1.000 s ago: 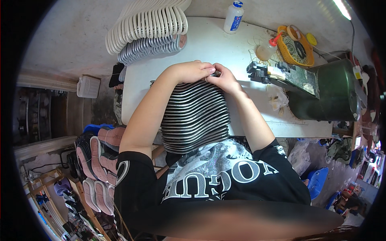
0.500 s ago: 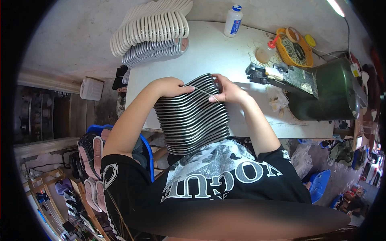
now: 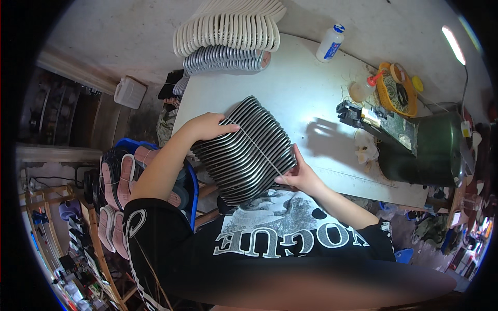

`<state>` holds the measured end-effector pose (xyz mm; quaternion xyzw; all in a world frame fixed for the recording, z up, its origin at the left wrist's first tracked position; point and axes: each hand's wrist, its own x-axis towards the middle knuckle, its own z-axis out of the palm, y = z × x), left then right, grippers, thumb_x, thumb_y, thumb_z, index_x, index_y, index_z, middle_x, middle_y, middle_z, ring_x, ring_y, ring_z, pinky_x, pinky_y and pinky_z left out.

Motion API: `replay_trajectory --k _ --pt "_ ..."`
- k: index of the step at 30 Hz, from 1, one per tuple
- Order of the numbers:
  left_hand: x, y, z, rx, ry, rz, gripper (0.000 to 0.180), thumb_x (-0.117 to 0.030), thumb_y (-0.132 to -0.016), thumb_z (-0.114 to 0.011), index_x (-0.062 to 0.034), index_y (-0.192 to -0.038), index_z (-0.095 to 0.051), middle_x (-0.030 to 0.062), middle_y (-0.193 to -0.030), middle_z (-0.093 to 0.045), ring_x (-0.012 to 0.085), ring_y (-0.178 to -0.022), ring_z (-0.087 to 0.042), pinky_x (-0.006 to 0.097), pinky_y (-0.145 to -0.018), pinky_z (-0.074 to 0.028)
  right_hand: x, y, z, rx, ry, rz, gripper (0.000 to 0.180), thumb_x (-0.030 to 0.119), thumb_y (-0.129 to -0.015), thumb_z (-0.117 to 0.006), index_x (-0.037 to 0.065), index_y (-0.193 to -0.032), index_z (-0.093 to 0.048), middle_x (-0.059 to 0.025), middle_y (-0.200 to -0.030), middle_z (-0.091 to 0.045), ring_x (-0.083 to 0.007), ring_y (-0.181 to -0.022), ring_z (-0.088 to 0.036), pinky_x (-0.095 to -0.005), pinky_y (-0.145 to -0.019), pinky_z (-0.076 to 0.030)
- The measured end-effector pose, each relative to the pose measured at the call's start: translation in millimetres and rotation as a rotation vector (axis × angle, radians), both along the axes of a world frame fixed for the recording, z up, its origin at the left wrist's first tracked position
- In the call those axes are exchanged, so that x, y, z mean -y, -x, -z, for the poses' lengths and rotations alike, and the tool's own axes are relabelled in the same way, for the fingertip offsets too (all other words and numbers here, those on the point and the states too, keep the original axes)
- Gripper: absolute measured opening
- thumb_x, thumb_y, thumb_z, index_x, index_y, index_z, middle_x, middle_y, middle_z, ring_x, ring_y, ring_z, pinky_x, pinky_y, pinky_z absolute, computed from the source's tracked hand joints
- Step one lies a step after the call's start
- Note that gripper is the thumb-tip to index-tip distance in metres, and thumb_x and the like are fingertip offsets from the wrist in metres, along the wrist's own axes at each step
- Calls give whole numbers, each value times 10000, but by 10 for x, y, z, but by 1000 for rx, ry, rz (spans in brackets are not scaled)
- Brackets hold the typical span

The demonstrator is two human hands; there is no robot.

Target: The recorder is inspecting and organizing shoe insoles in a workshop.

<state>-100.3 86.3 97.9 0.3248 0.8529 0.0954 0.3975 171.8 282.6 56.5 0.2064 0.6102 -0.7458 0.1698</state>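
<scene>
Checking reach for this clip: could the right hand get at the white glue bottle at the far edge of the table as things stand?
Probably yes, once freed: the right hand holds the dark sole stack, and bare tabletop lies between it and the bottle.

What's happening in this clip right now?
A person at a white worktable holds a tight stack of dark grey shoe soles between both hands. The left hand presses on the stack's upper end, and the right hand grips its lower end, where a thin string runs across the soles. The stack is tilted, lifted against the person's chest at the table edge. More stacked soles, white and grey, lie at the table's far end.
</scene>
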Motion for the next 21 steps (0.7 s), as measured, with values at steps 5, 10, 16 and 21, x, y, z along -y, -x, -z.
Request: replay_trajectory --k 5,10,16,21 --pt "8 174 145 -65 7 57 836 -670 -859 -421 89 -1196 -519 288 -1144 -579 379 -1087 -561 382 -964 -405 87 417 -118 -110 -87 197 1143 188 -734 -806 -67 -1434 61 -69 -798 -626 -83 -666 -565 -217 -650 -476" --pt "122 344 364 295 -145 -312 805 -633 -885 -423 106 -1186 -531 219 -1085 -627 248 -978 -623 330 -865 -473 -315 992 90 -407 -355 499 930 208 -781 -764 -60 -1427 -150 22 -659 -482 -48 -607 -458 -197 -577 -409" --pt "508 222 582 642 -430 -737 642 -566 -944 -379 11 -1125 -596 95 -1033 -646 123 -874 -621 279 -701 -511 -302 410 384 -230 -183 336 668 278 -941 -561 -62 -1407 -225 -37 -891 -512 -69 -692 -476 -219 -572 -415" --pt "379 -95 410 537 -633 -827 460 -413 -903 -584 33 -1019 -600 42 -835 -622 98 -712 -580 251 -646 -486 -236 319 74 -79 -326 160 782 413 -883 -617 -83 -1383 -277 -175 -1187 -521 -182 -919 -593 -260 -669 -503"
